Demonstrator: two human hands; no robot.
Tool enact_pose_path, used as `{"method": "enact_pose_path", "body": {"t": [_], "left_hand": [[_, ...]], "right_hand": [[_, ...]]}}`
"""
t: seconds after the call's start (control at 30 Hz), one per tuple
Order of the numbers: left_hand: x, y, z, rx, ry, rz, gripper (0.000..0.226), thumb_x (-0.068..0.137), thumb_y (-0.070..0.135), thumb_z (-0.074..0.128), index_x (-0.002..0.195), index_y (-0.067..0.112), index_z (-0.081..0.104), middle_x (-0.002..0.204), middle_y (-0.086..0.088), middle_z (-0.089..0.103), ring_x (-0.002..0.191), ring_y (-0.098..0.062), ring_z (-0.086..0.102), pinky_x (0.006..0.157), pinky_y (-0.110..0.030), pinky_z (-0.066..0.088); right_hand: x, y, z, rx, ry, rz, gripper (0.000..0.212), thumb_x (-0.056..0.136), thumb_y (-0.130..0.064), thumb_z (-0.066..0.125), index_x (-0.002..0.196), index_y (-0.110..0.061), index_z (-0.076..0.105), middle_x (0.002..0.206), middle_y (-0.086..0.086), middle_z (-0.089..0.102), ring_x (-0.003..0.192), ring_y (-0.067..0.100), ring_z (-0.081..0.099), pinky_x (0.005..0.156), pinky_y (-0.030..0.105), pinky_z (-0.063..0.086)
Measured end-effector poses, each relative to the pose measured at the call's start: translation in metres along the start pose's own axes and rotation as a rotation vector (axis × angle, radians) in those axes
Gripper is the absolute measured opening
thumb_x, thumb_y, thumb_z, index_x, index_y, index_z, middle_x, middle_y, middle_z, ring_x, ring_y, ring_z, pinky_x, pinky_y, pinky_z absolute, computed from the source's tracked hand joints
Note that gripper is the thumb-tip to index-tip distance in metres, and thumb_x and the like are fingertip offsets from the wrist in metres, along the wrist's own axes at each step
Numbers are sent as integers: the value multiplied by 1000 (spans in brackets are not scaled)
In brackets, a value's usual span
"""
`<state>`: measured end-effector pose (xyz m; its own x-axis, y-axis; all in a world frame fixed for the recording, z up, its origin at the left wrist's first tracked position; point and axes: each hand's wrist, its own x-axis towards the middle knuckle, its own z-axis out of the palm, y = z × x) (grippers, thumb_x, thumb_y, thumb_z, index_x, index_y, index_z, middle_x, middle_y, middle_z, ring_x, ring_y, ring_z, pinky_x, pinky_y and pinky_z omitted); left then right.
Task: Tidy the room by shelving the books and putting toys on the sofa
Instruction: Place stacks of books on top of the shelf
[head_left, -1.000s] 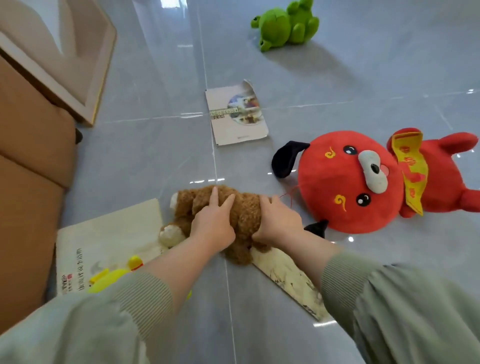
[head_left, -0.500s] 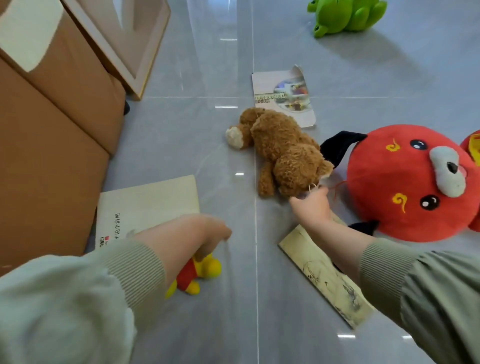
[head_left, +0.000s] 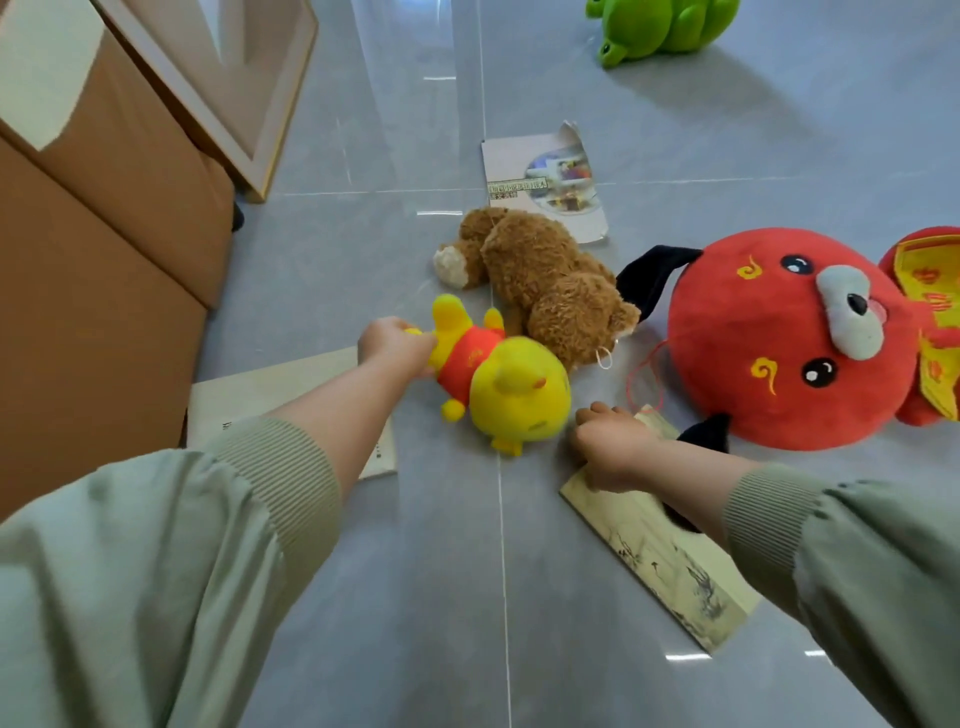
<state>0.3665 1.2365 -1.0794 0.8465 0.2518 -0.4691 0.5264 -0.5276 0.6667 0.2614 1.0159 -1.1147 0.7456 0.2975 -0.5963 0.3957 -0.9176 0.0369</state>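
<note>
My left hand (head_left: 392, 345) grips a leg of a yellow plush bear in a red shirt (head_left: 514, 389), held just above the grey floor. My right hand (head_left: 610, 441) lies on the top end of a long beige book (head_left: 665, 561), with its fingers curled over the edge. A brown teddy bear (head_left: 545, 280) lies on the floor just beyond the yellow bear. To the right lies a big red plush dog (head_left: 779, 338). A thin book with a picture cover (head_left: 540, 176) lies behind the teddy. Another pale book (head_left: 270, 395) sits under my left forearm.
A green plush frog (head_left: 665, 26) lies at the far top right. The brown sofa (head_left: 104, 234) fills the left side. A framed panel (head_left: 260, 119) leans against it. Bare grey tile (head_left: 467, 597) stretches between my arms.
My left hand picked up the yellow bear and swung it forward next to the brown teddy. My right hand let go of the teddy and dropped back onto the long beige book.
</note>
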Motion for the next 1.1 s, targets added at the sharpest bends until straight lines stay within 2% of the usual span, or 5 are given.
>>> {"method": "enact_pose_path", "body": {"t": [0.1,0.2,0.37,0.7,1.1], "left_hand": [[-3,-1,8,-509,-223,-132,43,90,14,61,130,14,46,129,-13,51,112,-28,56,86,-35,50],[-8,-16,4,0,-395,-8,72,88,20,65,147,18,25,143,-11,40,129,-27,43,92,-35,42],[-10,-62,-16,883,-470,268,88,86,27,66,152,15,10,159,-14,3,146,-27,12,115,-33,21],[16,-108,-83,950,-126,239,86,87,39,62,151,31,5,160,-1,-6,146,-25,0,111,-56,21],[44,-138,-126,1186,-442,353,128,59,50,83,147,43,-9,159,-2,-13,145,-29,-15,110,-55,27]], "right_hand": [[-3,-5,-1,-3,-60,-17,35,83,-21,60,113,-3,61,117,13,49,107,31,47,73,32,35],[-5,-15,-1,72,-196,-33,33,85,-21,61,112,-1,62,116,15,57,106,33,56,76,31,45],[-7,-41,-24,166,-274,-96,32,87,-19,62,115,-3,60,114,15,63,103,32,60,69,29,39],[29,-119,-75,270,-9,-201,21,85,-4,50,96,-8,68,86,10,62,77,30,56,59,28,41],[55,-96,-77,410,69,139,19,84,-4,50,77,-16,62,76,4,57,72,27,54,53,23,37]]}}
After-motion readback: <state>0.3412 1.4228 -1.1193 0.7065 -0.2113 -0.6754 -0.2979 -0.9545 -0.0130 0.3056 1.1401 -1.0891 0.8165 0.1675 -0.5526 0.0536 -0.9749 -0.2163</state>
